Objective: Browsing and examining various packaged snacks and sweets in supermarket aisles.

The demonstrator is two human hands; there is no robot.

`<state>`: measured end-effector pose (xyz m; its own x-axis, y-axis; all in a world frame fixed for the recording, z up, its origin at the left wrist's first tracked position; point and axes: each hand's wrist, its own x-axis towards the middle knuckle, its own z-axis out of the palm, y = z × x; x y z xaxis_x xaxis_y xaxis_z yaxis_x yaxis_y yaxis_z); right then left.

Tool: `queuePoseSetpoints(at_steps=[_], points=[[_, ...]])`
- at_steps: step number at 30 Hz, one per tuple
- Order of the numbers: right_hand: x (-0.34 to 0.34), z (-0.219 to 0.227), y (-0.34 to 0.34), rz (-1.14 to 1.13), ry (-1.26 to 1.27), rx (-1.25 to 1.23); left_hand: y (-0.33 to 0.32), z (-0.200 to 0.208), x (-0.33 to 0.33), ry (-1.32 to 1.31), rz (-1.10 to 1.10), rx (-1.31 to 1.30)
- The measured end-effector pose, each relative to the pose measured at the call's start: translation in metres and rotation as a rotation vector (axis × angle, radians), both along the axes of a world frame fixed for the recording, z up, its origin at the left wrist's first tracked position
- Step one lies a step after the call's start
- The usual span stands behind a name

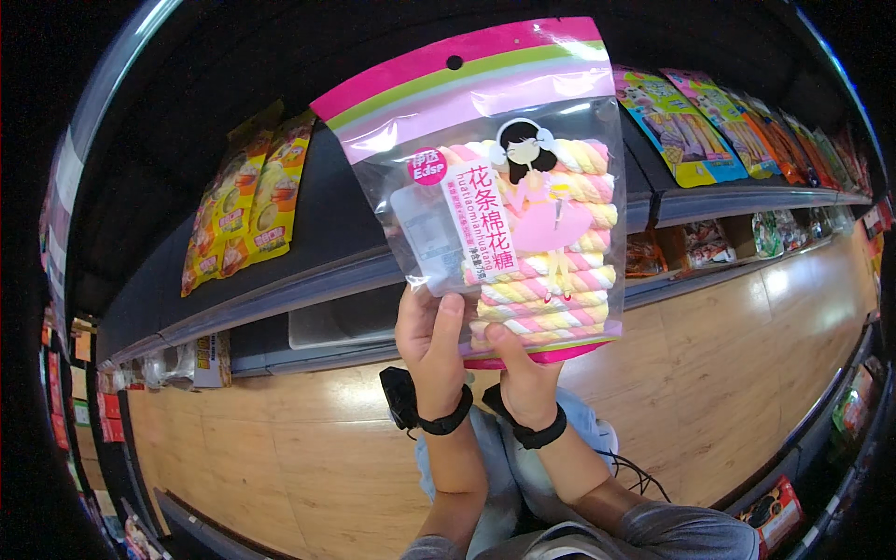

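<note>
Both of my hands hold up a clear bag of twisted marshmallows with a pink, green and lilac top band and a round hang hole. Pink, yellow and white twists fill its right side, and a cartoon girl is printed on the front. My left hand grips the lower left edge, its thumb on the front. My right hand pinches the bottom edge, thumb also in front. The fingers behind the bag are hidden. Each wrist wears a black strap.
Behind the bag runs a dark store shelf. Yellow snack packets lean on its left part, and colourful snack bags line its right part. A lower shelf carries more packets and a clear bin. Wooden floor spreads below, with black cables near my legs.
</note>
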<state>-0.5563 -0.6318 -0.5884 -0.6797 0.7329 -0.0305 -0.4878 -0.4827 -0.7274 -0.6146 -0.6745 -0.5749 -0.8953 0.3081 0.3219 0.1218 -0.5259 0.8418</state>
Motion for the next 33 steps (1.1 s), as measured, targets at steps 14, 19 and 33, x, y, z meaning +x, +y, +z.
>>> queuePoseSetpoints(at_steps=[14,19,33], points=[[0.011,-0.016,0.031,-0.038,0.208,-0.018,-0.013,-0.002,-0.013,0.012,0.018,-0.032],[0.021,-0.006,0.056,0.071,-0.015,0.137,-0.019,0.000,-0.015,0.038,-0.005,-0.071],[0.031,0.009,0.062,0.089,-0.045,0.297,-0.021,0.011,-0.016,-0.134,-0.487,-0.133]])
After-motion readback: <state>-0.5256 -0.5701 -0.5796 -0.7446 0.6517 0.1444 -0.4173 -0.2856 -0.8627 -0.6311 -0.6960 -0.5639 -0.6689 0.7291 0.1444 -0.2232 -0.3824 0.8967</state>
